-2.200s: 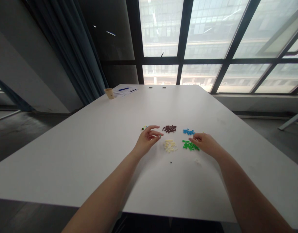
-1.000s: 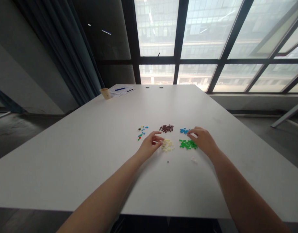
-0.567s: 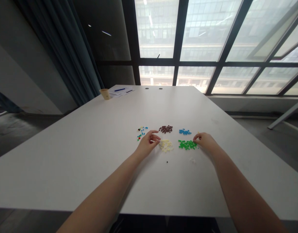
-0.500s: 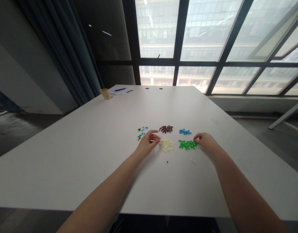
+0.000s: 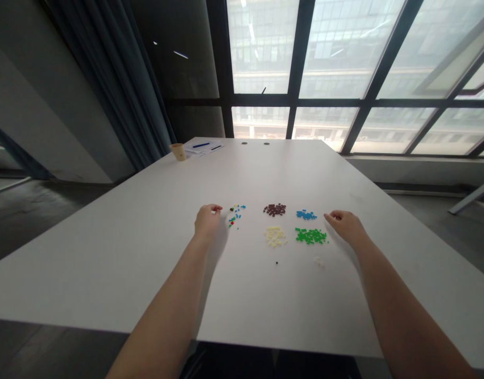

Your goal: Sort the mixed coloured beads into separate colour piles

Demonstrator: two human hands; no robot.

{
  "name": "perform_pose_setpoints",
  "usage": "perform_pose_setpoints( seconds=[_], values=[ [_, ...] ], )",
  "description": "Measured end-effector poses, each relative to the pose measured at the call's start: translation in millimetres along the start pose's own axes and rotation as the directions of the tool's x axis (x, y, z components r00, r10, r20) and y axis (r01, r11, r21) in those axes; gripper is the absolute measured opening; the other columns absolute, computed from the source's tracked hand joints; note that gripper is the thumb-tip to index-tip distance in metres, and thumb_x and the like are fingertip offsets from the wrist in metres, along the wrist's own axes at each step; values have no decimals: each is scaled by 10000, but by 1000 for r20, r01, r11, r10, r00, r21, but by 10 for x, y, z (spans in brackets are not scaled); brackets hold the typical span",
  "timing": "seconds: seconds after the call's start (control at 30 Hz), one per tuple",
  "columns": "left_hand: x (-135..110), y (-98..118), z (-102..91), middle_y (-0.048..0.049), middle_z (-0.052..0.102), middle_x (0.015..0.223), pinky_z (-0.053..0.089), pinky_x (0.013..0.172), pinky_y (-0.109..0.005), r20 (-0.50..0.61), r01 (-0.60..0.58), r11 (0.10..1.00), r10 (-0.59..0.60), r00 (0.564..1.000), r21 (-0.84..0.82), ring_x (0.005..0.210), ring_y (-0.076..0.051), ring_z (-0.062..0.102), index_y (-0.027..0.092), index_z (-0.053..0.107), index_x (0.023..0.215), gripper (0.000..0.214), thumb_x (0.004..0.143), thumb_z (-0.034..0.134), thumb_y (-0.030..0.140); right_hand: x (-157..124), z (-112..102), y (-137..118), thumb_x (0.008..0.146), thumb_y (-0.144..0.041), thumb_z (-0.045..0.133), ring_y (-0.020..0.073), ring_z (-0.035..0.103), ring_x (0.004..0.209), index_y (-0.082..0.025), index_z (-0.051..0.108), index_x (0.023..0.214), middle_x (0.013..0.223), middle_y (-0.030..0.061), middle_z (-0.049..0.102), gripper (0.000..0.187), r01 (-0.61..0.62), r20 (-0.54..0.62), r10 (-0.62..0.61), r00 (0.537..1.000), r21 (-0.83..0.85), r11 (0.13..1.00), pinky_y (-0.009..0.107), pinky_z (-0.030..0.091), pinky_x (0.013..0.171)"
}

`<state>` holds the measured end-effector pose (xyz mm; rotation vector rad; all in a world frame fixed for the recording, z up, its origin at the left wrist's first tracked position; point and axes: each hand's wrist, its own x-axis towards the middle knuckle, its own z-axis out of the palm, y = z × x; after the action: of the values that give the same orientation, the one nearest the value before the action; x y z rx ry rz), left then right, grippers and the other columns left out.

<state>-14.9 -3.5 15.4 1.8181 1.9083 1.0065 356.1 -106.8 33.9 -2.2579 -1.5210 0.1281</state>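
Observation:
My left hand (image 5: 207, 222) rests at the left of a scatter of mixed small bricks (image 5: 237, 216) in blue, green, red and yellow. Its fingers are curled together; whatever they hold is too small to see. To the right of the blue brick pile (image 5: 306, 215) is my right hand (image 5: 346, 225), thumb and finger pinched, their contents hidden. Between the hands lie a dark brown pile (image 5: 275, 210), a pale yellow pile (image 5: 275, 236) and a green pile (image 5: 311, 236) of tiny bricks.
A single black piece (image 5: 276, 262) and a few whitish pieces (image 5: 319, 262) lie nearer me on the white table (image 5: 250, 305). At the far left stand a paper cup (image 5: 179, 152) and papers (image 5: 204, 149) with a blue pen (image 5: 201, 145).
My left hand has moved left, from the yellow pile to beyond the mixed bricks. My right hand has drawn off the green pile to beside the blue one. The view has shifted slightly.

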Motion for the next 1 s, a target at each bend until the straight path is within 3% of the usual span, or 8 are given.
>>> perform_pose_setpoints(
  seconds=[0.1, 0.2, 0.3, 0.5, 0.63, 0.7, 0.87, 1.0],
  values=[
    [-14, -65, 83, -86, 651, 887, 406, 716, -328, 130, 13, 992, -29, 991, 124, 803, -224, 580, 217, 684, 776, 179, 668, 557, 151, -17, -16, -22, 699, -430, 439, 122, 432, 474, -192, 491, 493, 453, -1, 475, 319, 0, 6, 0, 1000, 14, 1000, 236, 285, 488],
    [-19, -104, 162, -71, 664, 768, 402, 699, -309, 195, 30, 999, -33, 980, 17, 771, -223, 580, 224, 697, 717, 136, 605, 631, 182, -35, -33, -43, 691, -435, 439, 120, 423, 466, -194, 458, 474, 443, -3, 463, 324, 9, 1, -9, 1000, 27, 1000, 237, 281, 485],
    [-15, -125, 194, -57, 652, 667, 397, 673, -306, 216, 37, 996, -19, 976, -79, 701, -215, 575, 223, 691, 656, 95, 566, 670, 203, -45, -40, -59, 687, -436, 441, 120, 416, 460, -196, 450, 467, 438, -1, 460, 326, 18, 1, -18, 1000, 33, 999, 239, 278, 478],
    [-63, -23, 144, -53, 629, 638, 374, 613, -294, 204, -19, 999, 25, 979, -30, 614, -187, 548, 191, 665, 623, 50, 597, 622, 190, -39, -27, -56, 693, -437, 439, 122, 424, 474, -196, 482, 485, 463, 5, 488, 322, 34, 10, -35, 999, 40, 999, 235, 286, 482],
    [-108, 122, 107, -23, 575, 576, 356, 555, -266, 200, 30, 981, 9, 980, -193, 538, -144, 504, 166, 623, 641, 52, 610, 597, 198, -39, -23, -48, 700, -441, 431, 123, 422, 482, -195, 481, 492, 465, 6, 480, 326, 28, 21, -29, 999, 38, 999, 235, 282, 487],
    [-134, 201, 95, -3, 552, 574, 350, 536, -245, 275, 98, 927, 6, 962, -363, 513, -113, 478, 151, 611, 674, 99, 604, 615, 221, -42, -19, -45, 701, -444, 432, 122, 421, 482, -195, 481, 496, 466, 4, 478, 326, 28, 26, -29, 999, 38, 999, 234, 280, 486],
    [-317, 434, 57, -3, 585, 725, 370, 573, -208, 593, 369, 696, 101, 799, -616, 598, -73, 502, 173, 633, 891, 319, 593, 683, 278, -50, -6, -52, 698, -445, 441, 120, 426, 476, -195, 482, 496, 464, 1, 482, 324, 45, 19, -46, 999, 44, 998, 233, 282, 482],
    [-550, 612, 60, -10, 581, 714, 381, 596, -203, 735, 549, 527, 244, 633, -648, 630, -69, 509, 165, 641, 800, 288, 563, 743, 292, -58, 0, -68, 702, -441, 435, 117, 416, 460, -197, 457, 477, 442, -5, 460, 333, 60, 8, -61, 998, 42, 997, 234, 276, 473]
  ],
)
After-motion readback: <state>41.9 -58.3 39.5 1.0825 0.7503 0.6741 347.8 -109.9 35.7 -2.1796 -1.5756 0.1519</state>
